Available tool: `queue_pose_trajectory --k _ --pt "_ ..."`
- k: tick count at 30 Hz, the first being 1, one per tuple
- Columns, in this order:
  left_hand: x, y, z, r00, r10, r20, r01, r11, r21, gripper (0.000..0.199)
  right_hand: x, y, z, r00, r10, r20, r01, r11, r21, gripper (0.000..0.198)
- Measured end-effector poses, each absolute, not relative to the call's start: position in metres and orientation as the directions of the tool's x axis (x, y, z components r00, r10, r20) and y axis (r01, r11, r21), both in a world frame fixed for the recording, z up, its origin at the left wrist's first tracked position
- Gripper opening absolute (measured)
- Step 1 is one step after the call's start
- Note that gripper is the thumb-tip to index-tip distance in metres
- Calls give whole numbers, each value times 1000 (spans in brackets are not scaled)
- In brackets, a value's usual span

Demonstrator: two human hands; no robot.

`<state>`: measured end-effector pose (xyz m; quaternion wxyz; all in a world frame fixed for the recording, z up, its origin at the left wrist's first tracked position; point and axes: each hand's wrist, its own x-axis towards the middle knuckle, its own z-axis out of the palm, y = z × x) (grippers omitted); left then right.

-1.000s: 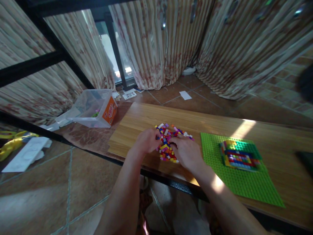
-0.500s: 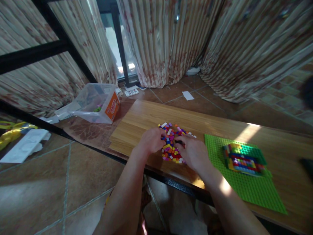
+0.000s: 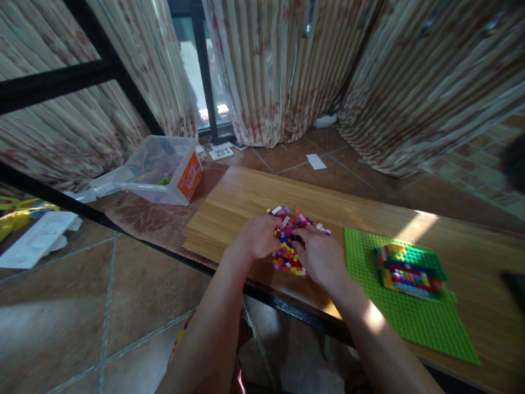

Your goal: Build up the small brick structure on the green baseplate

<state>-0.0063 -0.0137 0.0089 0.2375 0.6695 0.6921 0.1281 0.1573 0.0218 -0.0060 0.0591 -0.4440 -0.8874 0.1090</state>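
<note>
A loose pile of small multicoloured toy bricks (image 3: 290, 254) lies on the wooden board, between my two hands. My left hand (image 3: 262, 235) is at the pile's left side, its fingers curled down among the bricks; the fingertips are hidden. From the right, my right hand (image 3: 322, 254) reaches into the pile with thumb and forefinger around a dark piece, apparently a black toy brick (image 3: 296, 238). To the right, a green baseplate (image 3: 430, 325) carries a hollow, box-like brick build (image 3: 412, 271) with multicoloured walls.
A clear plastic tub (image 3: 159, 191) with an orange label and some pieces inside stands left of the wooden board (image 3: 233, 191). A black table edge (image 3: 287, 309) runs along the near side. Papers (image 3: 315, 161) lie on the tiled floor by the curtains (image 3: 262, 71).
Both hands stay in the brick pile, with small finger movements; the right fingertips sit slightly further left. The view has shifted slightly. The build and baseplate stay in place.
</note>
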Motion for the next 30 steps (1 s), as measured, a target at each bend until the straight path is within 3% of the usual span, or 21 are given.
queue_pose_trajectory --k 5,10,16,22,30 --pt "-6 -15 13 8 987 -163 862 76 501 31 155 24 -6 -610 792 -26 776 590 -220 26" --pt "-4 -14 18 31 995 -97 836 27 549 19 160 27 -10 -596 803 5 770 573 -281 20" --pt "2 -11 19 46 996 -81 831 7 557 22 169 30 -11 -600 799 38 749 578 -323 21" --pt "26 -9 12 -57 996 -72 887 84 454 19 179 33 -9 -546 835 70 758 528 -383 24" --pt "43 -6 5 -144 989 -47 935 151 322 19 194 31 6 -491 853 178 646 494 -582 27"
